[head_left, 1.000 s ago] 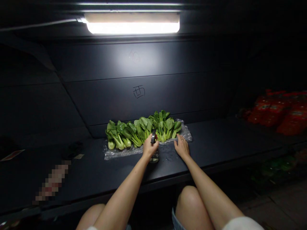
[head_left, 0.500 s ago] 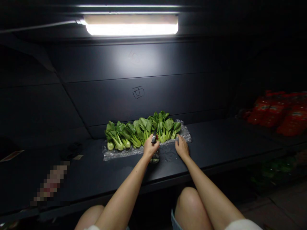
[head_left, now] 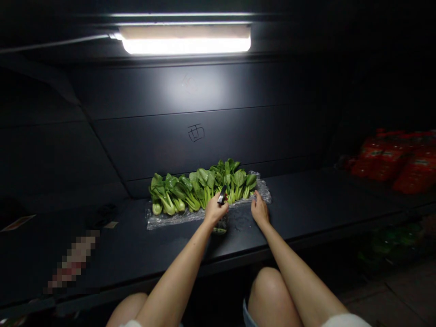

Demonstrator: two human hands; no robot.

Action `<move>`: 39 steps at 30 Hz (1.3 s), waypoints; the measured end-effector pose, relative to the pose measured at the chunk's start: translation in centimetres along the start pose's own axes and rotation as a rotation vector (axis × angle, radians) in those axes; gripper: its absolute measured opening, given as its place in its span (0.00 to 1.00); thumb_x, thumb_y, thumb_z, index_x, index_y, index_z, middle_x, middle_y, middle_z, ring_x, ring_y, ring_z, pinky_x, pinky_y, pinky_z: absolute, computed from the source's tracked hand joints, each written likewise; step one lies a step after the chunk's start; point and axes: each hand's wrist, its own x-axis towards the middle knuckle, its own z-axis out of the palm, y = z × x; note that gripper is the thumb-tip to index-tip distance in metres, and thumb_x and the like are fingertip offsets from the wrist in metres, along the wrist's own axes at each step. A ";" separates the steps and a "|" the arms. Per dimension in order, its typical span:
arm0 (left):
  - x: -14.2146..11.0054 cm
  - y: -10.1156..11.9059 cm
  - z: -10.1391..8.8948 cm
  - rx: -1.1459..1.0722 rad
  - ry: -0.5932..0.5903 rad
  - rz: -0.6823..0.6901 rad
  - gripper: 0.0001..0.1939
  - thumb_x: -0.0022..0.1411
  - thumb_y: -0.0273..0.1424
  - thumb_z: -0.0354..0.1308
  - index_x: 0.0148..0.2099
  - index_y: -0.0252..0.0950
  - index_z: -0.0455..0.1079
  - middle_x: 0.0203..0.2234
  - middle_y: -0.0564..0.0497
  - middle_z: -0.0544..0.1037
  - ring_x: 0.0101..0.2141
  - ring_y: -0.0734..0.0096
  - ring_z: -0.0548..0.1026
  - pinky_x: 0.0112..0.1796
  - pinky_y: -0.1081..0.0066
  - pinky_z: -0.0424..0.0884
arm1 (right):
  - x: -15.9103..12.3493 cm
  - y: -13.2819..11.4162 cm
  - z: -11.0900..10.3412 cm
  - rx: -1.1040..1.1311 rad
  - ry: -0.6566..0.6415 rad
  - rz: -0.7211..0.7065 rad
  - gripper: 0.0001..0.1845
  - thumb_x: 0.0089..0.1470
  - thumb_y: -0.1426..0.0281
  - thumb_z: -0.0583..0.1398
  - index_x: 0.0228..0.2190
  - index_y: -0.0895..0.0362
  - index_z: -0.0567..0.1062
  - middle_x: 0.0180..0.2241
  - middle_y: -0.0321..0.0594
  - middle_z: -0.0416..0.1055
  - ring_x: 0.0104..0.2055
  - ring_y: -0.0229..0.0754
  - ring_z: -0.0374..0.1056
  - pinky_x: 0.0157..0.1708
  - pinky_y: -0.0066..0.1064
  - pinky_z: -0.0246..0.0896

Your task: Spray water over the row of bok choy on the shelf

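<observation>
Left hand (head_left: 215, 211) closed on a small dark implement (head_left: 222, 195), type unclear; right hand (head_left: 260, 209) open, fingertips on plastic sheet (head_left: 262, 193) beside bok choy (head_left: 204, 188).

Bok choy (head_left: 204, 188) on plastic wrap (head_left: 170, 220) on the shelf (head_left: 323, 200), probably packets (head_left: 384, 163) off to the right.

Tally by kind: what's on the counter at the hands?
Bok choy heads: about 8, overlap hides the exact count
Plastic sheet: 1
Clear glass container: 1
Dark handheld tool, in the left hand: 1
Total: about 11
</observation>
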 end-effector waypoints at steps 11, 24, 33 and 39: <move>-0.1 0.3 0.0 -0.015 -0.017 -0.023 0.08 0.52 0.30 0.58 0.37 0.38 0.73 0.23 0.55 0.76 0.24 0.71 0.75 0.30 0.73 0.71 | 0.0 -0.1 -0.2 0.038 -0.006 0.045 0.28 0.58 0.75 0.47 0.59 0.66 0.66 0.53 0.56 0.73 0.54 0.49 0.70 0.54 0.38 0.64; 0.2 -0.2 0.4 -0.126 0.031 -0.051 0.09 0.52 0.28 0.56 0.38 0.37 0.69 0.24 0.55 0.75 0.22 0.71 0.76 0.27 0.73 0.70 | 0.0 -0.2 -0.3 -0.023 -0.059 0.061 0.28 0.58 0.75 0.49 0.60 0.62 0.65 0.55 0.52 0.72 0.55 0.47 0.70 0.55 0.35 0.64; 0.3 -1.2 -0.3 -0.189 0.134 -0.018 0.12 0.50 0.27 0.56 0.40 0.37 0.69 0.29 0.54 0.77 0.23 0.72 0.76 0.27 0.74 0.70 | 0.0 -0.6 -0.7 -0.068 -0.108 0.048 0.29 0.58 0.76 0.48 0.60 0.63 0.64 0.54 0.53 0.72 0.54 0.48 0.70 0.55 0.36 0.64; 0.3 -1.9 -0.4 -0.201 0.206 -0.045 0.11 0.51 0.28 0.58 0.39 0.37 0.71 0.24 0.54 0.76 0.25 0.71 0.76 0.29 0.73 0.72 | -0.2 -0.7 -0.8 -0.077 -0.098 0.004 0.29 0.58 0.76 0.47 0.60 0.66 0.64 0.53 0.56 0.72 0.54 0.51 0.70 0.54 0.39 0.64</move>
